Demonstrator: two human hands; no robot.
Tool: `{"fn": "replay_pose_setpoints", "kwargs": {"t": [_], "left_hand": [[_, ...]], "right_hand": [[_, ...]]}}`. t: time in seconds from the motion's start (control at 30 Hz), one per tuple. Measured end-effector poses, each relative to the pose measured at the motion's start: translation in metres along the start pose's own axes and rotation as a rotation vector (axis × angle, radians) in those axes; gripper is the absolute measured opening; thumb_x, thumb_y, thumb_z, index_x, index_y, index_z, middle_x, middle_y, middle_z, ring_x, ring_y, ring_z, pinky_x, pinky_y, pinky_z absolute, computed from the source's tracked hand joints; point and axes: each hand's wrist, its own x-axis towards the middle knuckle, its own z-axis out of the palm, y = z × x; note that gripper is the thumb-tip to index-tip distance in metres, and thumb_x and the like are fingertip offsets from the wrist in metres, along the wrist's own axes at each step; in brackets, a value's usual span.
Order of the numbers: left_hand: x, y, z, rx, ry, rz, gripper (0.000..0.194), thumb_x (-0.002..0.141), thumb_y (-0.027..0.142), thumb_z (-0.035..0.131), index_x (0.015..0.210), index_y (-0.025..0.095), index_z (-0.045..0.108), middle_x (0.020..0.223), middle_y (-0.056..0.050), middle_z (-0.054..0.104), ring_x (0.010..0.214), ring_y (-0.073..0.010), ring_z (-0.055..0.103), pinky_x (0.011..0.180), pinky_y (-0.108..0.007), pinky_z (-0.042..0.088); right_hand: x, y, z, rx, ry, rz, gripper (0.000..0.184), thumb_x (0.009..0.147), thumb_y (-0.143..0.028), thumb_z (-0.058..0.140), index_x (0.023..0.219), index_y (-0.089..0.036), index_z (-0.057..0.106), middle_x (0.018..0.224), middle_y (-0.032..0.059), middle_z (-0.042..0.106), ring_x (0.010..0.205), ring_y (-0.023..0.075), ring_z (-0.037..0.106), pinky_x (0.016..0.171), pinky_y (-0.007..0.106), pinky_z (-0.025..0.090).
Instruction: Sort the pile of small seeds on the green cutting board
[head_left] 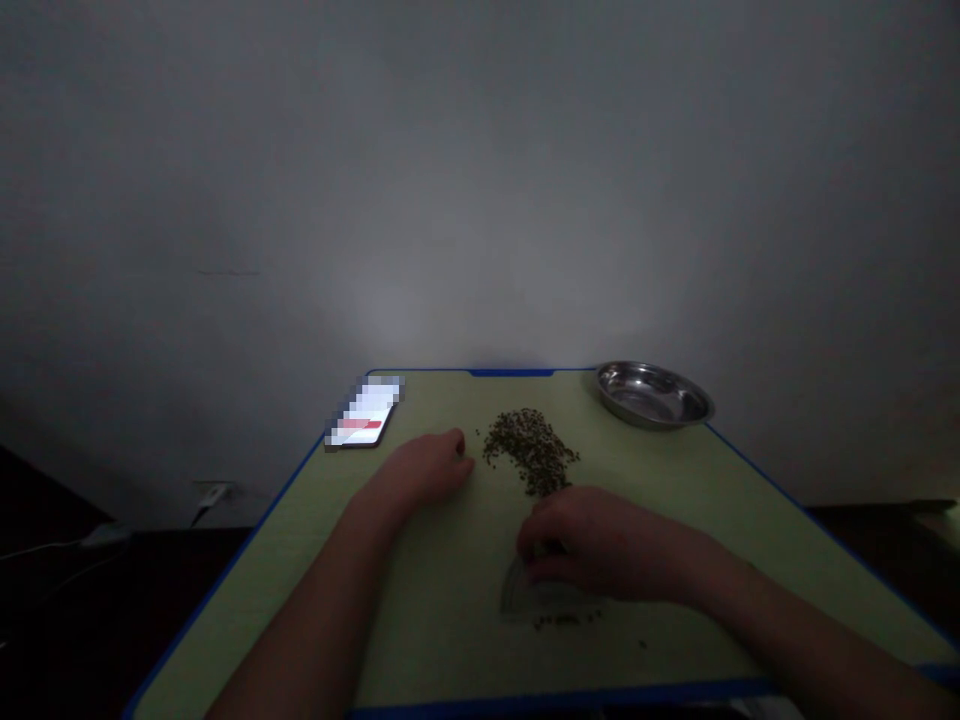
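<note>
A pile of small dark green beans [530, 452] lies in the middle of a pale green table [450, 600] with a blue edge. My left hand [424, 468] rests on the table just left of the pile, its fingers curled loosely, nothing seen in it. My right hand [592, 542] sits in front of the pile with its fingers bent down over a small clear container [525, 595], which it touches. A few stray beans [562, 620] lie by that container. The dim light hides the fingertips.
A shiny metal bowl [652, 394] stands at the table's far right corner. A phone [365, 415] with a lit screen lies at the far left edge. A plain grey wall rises behind. Cables and a plug [214, 493] lie on the dark floor at left.
</note>
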Motion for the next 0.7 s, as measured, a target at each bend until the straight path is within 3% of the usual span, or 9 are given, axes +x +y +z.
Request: {"fn": "replay_pose_setpoints", "kwargs": {"t": [0.2,0.43,0.7], "left_hand": [[-0.002,0.000,-0.001,0.000,-0.003,-0.001,0.032,0.080,0.040,0.041,0.099,0.022,0.058,0.099,-0.011,0.067,0.085,-0.0246,0.062,0.070,-0.035,0.045],[-0.005,0.003,-0.003,0.005,-0.005,0.004,0.032,0.080,0.037,0.040,0.101,0.021,0.058,0.102,-0.012,0.067,0.088,-0.0249,0.062,0.072,-0.035,0.045],[-0.002,0.000,0.001,-0.002,0.003,0.003,0.032,0.081,0.040,0.039,0.099,0.022,0.058,0.102,-0.012,0.066,0.087,-0.0253,0.062,0.071,-0.035,0.045]], "right_hand": [[-0.010,0.018,-0.002,-0.013,0.042,0.113,0.014,0.081,-0.027,0.059,0.090,-0.023,0.069,0.083,0.0023,0.070,0.074,0.0156,0.061,0.065,0.024,0.040],[-0.053,0.044,0.002,0.069,0.099,0.384,0.013,0.081,-0.026,0.054,0.074,-0.019,0.063,0.064,-0.0006,0.062,0.057,0.0126,0.054,0.051,0.023,0.033],[-0.087,0.050,0.030,0.194,0.163,0.553,0.021,0.084,-0.033,0.048,0.096,-0.022,0.062,0.077,0.0032,0.065,0.069,0.0179,0.059,0.061,0.028,0.042]]}}
